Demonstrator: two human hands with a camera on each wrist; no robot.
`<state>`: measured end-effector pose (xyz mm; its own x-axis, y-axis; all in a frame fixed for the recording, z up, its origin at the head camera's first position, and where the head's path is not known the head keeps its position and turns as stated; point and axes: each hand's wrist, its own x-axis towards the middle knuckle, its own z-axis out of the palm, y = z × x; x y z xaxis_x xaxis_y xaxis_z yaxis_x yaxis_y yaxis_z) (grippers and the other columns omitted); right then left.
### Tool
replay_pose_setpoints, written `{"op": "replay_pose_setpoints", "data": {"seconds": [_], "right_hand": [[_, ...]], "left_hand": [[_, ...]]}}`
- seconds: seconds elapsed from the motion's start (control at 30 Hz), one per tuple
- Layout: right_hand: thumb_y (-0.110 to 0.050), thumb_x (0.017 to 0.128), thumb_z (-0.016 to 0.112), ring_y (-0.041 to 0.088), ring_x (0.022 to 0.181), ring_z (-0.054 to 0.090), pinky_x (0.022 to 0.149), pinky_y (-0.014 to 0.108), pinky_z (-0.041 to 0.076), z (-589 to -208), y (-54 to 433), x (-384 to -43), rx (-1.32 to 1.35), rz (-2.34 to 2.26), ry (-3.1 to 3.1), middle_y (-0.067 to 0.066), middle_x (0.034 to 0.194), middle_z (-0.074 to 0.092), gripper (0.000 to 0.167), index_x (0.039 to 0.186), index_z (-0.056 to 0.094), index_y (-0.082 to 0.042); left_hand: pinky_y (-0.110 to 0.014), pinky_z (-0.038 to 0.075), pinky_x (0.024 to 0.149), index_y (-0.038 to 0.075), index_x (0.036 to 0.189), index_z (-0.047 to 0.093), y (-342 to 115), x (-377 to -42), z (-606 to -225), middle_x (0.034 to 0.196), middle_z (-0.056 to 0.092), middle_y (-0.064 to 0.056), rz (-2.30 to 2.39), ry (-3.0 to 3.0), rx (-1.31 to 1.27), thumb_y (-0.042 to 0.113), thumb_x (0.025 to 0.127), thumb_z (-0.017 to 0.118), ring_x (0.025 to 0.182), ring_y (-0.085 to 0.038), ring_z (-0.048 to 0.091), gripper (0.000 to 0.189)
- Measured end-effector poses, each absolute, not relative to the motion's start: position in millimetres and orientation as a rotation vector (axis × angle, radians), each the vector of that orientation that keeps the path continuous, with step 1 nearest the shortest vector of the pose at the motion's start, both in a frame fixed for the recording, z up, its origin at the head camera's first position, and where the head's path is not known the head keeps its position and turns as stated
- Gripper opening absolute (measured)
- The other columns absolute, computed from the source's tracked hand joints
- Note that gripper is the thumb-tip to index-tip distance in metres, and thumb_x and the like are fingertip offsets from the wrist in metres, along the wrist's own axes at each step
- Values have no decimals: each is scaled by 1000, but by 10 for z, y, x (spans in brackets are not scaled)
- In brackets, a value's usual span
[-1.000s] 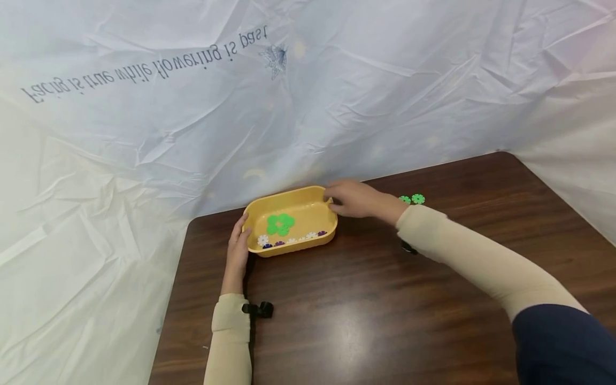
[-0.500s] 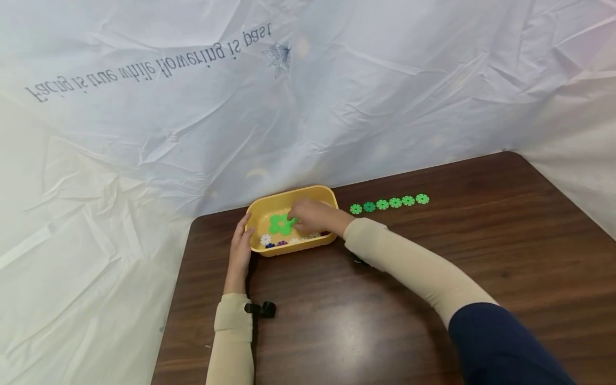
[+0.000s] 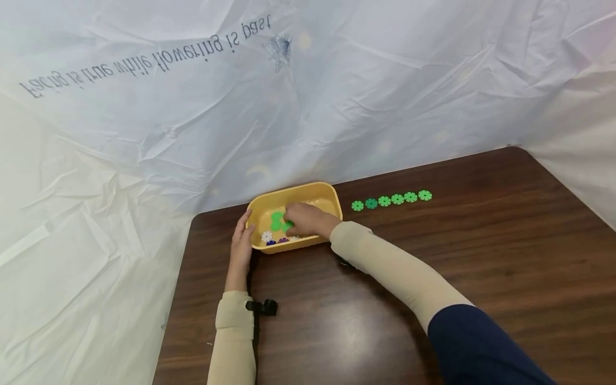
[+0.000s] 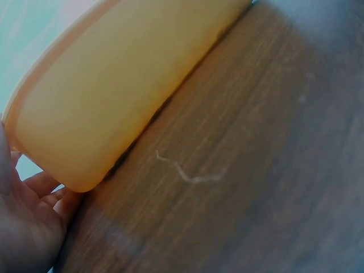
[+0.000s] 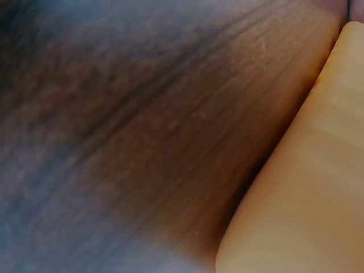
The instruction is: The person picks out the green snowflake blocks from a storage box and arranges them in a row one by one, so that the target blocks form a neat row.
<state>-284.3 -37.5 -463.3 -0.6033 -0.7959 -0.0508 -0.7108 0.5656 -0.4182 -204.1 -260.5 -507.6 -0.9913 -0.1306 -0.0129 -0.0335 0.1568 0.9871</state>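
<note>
A yellow plastic tray (image 3: 332, 193) stands near the table's far edge in the head view. My left hand (image 3: 242, 243) holds its left end, thumb at the rim and fingers round the outside; the left wrist view shows this hand (image 4: 31, 219) against the yellow wall (image 4: 114, 85). Inside the tray lie green snowflake discs (image 3: 276, 220), a white snowflake disc (image 3: 267, 236) and dark blue and purple ones along the near wall. My right hand (image 3: 308, 218) reaches down into the tray, its thumb and fingertips pinching a green snowflake disc (image 3: 287, 226). The right hand hides several other discs.
On the brown wooden table (image 3: 346, 299), right of the tray, a row of several green snowflake discs (image 3: 397, 199) lies parallel to the far edge; one is darker green. A pale printed cloth (image 3: 308, 107) hangs behind. The right wrist view shows the tray's outer wall (image 5: 301, 187).
My right hand has moved left from the tray's right rim down to the green discs inside, uncovering the row on the table. The left hand has stayed on the tray.
</note>
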Motion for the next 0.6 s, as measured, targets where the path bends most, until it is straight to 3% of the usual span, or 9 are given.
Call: {"op": "replay_pose_setpoints", "data": {"seconds": [0.33, 0.6], "right_hand": [[-25, 99, 69, 12, 73, 43, 67, 28, 39, -4623, -422, -2855, -1374, -356, 2634, 1, 91, 54, 17, 89, 65, -12], [-24, 95, 66, 9, 61, 30, 58, 25, 30, -4591, -353, -2865, -1366, -511, 2672, -5, 69, 38, 24, 77, 51, -16]], "left_hand": [[-50, 23, 124, 19, 165, 39, -2604, -2041, -5036, 173, 25, -2, -1990, -2321, 152, 25, 114, 43, 158, -25, 21, 52], [-50, 20, 125, 17, 166, 36, -2593, -2027, -4997, 174, 22, -5, -2020, -2338, 186, 20, 115, 41, 159, -27, 17, 52]]}}
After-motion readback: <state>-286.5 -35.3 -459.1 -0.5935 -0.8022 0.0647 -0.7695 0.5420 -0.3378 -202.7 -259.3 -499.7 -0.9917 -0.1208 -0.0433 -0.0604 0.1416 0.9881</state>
